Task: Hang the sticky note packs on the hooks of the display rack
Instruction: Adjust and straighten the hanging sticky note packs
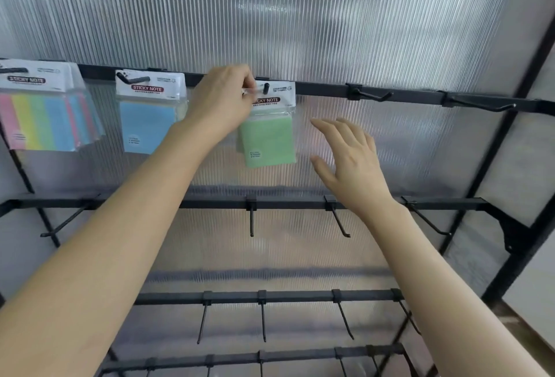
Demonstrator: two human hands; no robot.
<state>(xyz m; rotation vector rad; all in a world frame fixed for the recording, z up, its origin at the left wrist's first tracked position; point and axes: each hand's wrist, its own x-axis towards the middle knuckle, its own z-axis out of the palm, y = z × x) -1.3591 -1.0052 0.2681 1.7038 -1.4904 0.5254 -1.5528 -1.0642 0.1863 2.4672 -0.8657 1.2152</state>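
- The left hand covers the upper left corner of the green pack, so the red label on its white card reads only "ICKY NOTE".
- The small print on the green pack is too small to read.
- A second pale green edge shows at the left side of the pad; I cannot tell if another pack hangs behind it.
- The hook through the card of the green pack points toward the camera, so only its dark end shows.
- The striped pack, far left of the green pack, is cut off by the picture edge.
- The green pack hangs on the top bar of the rack, upright, its long axis vertical, the white card up, the green pad down, the printed face toward the camera.
- The left hand pinches the upper left edge of the green pack between thumb and curled fingers.
- The right hand is spread, fingers straight, just to the right of the green pack and not touching it.
- The blue pack hangs left of the green pack, beyond the left wrist.
- Two bare hooks stand right of the green pack on the same bar.
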